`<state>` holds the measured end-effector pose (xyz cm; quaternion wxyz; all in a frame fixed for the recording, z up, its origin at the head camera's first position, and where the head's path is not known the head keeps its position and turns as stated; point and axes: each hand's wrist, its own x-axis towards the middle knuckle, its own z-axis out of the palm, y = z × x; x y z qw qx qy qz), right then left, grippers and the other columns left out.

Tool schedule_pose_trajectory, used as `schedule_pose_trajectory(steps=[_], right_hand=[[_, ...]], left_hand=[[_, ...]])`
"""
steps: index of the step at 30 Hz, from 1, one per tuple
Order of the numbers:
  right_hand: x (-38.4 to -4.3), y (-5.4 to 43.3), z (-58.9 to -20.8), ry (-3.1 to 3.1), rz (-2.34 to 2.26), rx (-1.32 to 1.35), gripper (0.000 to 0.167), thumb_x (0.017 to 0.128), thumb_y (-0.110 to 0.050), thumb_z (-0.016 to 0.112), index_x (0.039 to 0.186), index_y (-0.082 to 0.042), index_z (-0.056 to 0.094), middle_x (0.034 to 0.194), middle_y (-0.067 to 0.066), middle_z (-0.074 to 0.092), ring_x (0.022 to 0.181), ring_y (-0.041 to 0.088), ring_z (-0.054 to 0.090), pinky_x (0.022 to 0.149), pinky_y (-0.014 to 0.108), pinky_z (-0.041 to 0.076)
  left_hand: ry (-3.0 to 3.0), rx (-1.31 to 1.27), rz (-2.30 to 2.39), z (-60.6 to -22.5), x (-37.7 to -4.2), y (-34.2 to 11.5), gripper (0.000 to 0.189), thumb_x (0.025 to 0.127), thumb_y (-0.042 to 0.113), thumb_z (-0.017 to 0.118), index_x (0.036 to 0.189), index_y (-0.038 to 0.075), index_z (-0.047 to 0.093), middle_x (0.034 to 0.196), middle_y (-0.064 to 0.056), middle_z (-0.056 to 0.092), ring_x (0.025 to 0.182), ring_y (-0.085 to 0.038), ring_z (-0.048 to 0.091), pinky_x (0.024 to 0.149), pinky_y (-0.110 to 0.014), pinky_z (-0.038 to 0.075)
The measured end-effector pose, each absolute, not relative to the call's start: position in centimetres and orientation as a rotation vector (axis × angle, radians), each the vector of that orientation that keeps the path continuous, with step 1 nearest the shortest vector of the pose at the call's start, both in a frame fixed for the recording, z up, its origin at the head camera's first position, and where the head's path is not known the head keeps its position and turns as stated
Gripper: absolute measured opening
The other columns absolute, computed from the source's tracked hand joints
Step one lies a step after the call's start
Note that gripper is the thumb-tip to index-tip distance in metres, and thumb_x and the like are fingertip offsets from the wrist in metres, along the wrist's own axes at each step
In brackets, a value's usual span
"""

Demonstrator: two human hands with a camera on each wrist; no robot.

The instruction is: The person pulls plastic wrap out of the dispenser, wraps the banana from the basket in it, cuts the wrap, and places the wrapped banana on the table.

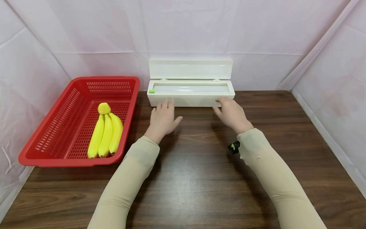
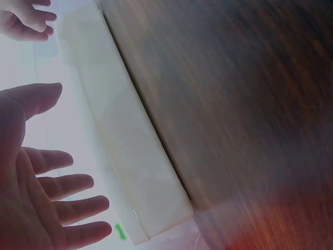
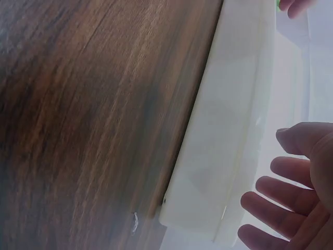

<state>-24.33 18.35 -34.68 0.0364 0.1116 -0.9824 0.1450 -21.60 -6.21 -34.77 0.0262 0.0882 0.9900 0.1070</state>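
Observation:
A long white cling film dispenser (image 1: 191, 101) stands at the back of the table, its lid (image 1: 191, 69) raised. A small green slider (image 1: 152, 91) sits at the left end of its front rim. My left hand (image 1: 163, 117) is before the dispenser's left part, palm down, fingers extended and holding nothing. In the left wrist view its fingers (image 2: 78, 211) are spread beside the white box. Over by the right end is my right hand (image 1: 231, 114), also holding nothing. Its fingers (image 3: 276, 213) look loosely extended in the right wrist view.
A red plastic basket (image 1: 129, 127) with slotted sides stands at the left of the brown wooden table (image 1: 188, 178). Inside it lies a bunch of yellow bananas (image 1: 106, 135). Pale cloth walls (image 1: 188, 28) enclose the table at the back and both sides.

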Motion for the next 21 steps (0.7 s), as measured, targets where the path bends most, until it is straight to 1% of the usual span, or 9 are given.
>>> schedule_pose_trajectory(steps=[8,15,21], right_hand=[[-24.7,18.5,-34.8,-3.023,0.435,0.352,0.044,0.096,-0.029,0.052,0.131,-0.003,0.052,0.135,0.019,0.052,0.12,0.036,0.052,0.091,0.052,0.046],[-25.0,18.6,-34.7,-3.012,0.46,0.357,0.044,0.096,-0.03,0.051,0.13,-0.003,0.053,0.133,0.019,0.053,0.116,0.035,0.054,0.088,0.052,0.047],[-25.5,18.7,-34.9,-3.015,0.456,0.402,0.044,0.096,-0.03,0.05,0.13,-0.003,0.053,0.131,0.019,0.053,0.115,0.035,0.054,0.09,0.05,0.046]], left_hand=[[3.06,0.272,0.329,-35.0,-21.9,-6.3,0.073,0.093,0.046,0.052,0.149,0.007,0.025,0.153,-0.017,0.026,0.137,-0.036,0.029,0.111,-0.053,0.027],[3.054,0.27,0.321,-35.0,-22.2,-6.4,0.074,0.093,0.046,0.052,0.148,0.006,0.024,0.153,-0.017,0.027,0.138,-0.036,0.029,0.11,-0.053,0.027],[3.053,0.275,0.338,-34.9,-22.4,-6.3,0.071,0.093,0.045,0.053,0.147,0.007,0.027,0.153,-0.017,0.027,0.137,-0.036,0.031,0.11,-0.054,0.028]])
